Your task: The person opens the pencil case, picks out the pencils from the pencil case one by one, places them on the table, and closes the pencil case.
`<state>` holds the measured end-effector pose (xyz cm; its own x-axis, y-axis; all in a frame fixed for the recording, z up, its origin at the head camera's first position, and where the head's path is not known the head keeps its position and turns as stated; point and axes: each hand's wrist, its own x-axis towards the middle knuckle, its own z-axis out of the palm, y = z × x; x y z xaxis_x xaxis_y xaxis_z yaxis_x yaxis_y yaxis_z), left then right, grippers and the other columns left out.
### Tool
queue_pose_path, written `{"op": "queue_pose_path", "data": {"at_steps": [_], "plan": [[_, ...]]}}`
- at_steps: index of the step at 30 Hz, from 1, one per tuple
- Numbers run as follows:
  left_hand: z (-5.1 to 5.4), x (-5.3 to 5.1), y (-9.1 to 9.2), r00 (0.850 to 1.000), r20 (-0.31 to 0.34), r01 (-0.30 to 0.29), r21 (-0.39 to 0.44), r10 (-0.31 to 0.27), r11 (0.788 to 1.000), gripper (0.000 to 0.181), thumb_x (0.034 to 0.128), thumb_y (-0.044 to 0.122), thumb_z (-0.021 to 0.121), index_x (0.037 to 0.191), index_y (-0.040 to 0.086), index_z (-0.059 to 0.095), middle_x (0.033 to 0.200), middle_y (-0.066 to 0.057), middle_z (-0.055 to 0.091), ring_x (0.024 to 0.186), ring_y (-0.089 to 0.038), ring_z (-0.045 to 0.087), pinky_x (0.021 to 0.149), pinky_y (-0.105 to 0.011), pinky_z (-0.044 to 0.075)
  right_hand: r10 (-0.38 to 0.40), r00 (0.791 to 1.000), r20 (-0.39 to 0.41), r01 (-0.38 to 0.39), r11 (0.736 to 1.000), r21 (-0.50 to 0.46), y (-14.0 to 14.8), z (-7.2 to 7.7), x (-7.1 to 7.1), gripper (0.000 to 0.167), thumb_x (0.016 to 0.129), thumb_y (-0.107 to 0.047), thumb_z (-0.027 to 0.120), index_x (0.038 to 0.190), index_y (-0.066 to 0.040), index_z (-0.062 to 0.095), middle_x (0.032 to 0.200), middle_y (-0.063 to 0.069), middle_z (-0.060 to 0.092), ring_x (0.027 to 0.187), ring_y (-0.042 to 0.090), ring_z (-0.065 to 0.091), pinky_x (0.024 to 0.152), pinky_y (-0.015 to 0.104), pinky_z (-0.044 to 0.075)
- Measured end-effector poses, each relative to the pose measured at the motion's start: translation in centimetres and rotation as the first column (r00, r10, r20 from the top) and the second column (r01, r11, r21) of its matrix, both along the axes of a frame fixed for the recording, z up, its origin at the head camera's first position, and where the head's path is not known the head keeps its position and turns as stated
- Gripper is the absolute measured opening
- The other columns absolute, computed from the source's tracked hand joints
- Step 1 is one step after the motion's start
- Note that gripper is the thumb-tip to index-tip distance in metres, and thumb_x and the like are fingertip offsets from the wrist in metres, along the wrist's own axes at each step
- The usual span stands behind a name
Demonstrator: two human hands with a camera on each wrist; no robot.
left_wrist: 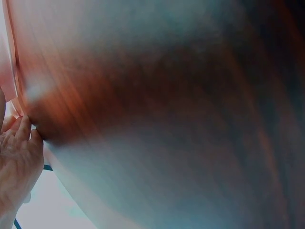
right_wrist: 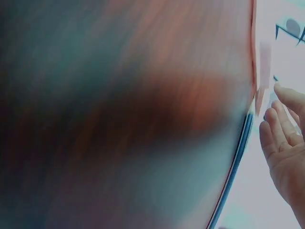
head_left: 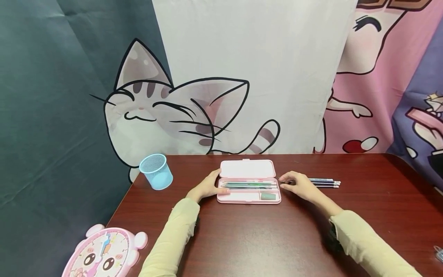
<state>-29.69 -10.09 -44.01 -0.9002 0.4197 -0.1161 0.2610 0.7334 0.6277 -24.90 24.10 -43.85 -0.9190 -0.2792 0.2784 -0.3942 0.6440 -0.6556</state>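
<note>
A pink pencil case (head_left: 245, 202) lies with its lid (head_left: 247, 168) folded back on the table. Several pencils (head_left: 249, 185) fill its long compartment, and a grey-green eraser (head_left: 268, 196) sits in the small front-right one. My left hand (head_left: 207, 187) rests at the case's left end, thumb over the front rim and fingers along the side. Just off the right end is my right hand (head_left: 300, 186), fingers loosely bent and apart in the right wrist view. Dark blue pencils (head_left: 325, 183) with white eraser ends lie on the table partly under it; their tips are mostly hidden.
A light blue mesh pen cup (head_left: 157, 175) stands at the back left. A pink animal-shaped clock (head_left: 107, 254) is at the front left. Something small and bluish (head_left: 438, 253) shows at the right edge. Behind the brown table (head_left: 256, 238) hangs a cartoon cloth (head_left: 294, 57).
</note>
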Motion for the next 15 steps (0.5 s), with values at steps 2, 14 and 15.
{"op": "queue_pose_path", "data": {"at_steps": [2, 14, 15], "plan": [[0.0, 0.0, 0.0, 1.000, -0.004, 0.001, -0.002, -0.001, 1.000, 0.099, 0.0703, 0.043, 0.076, 0.145, 0.005, 0.022, 0.148, -0.014, 0.028, 0.136, -0.025, 0.027, 0.111, -0.042, 0.025, 0.023, 1.000, 0.007, -0.023, 1.000, -0.001, -0.9, 0.2, -0.3, 0.012, 0.079, -0.005, 0.068, 0.091, -0.001, 0.066, 0.083, 0.009, 0.068, 0.077, 0.014, 0.060, 0.068, 0.026, 0.048], [-0.1, -0.1, 0.0, 1.000, -0.004, 0.001, -0.010, -0.001, 1.000, 0.100, 0.0701, 0.044, 0.075, 0.145, 0.005, 0.021, 0.147, -0.014, 0.028, 0.136, -0.026, 0.028, 0.111, -0.042, 0.025, 0.229, 0.973, 0.038, -0.232, 0.958, 0.168, -4.0, 0.6, -1.8, 0.017, 0.082, -0.005, 0.064, 0.098, 0.000, 0.065, 0.093, 0.013, 0.070, 0.087, 0.023, 0.065, 0.077, 0.037, 0.051], [-0.1, -0.1, 0.0, 1.000, -0.006, 0.001, -0.007, -0.001, 1.000, 0.100, 0.0699, 0.044, 0.075, 0.145, 0.005, 0.021, 0.147, -0.014, 0.029, 0.136, -0.026, 0.028, 0.111, -0.042, 0.025, 0.229, 0.973, 0.035, -0.232, 0.959, 0.165, -4.1, 0.5, -1.8, 0.017, 0.082, -0.005, 0.064, 0.097, 0.000, 0.065, 0.092, 0.013, 0.070, 0.086, 0.023, 0.065, 0.076, 0.037, 0.051]]}}
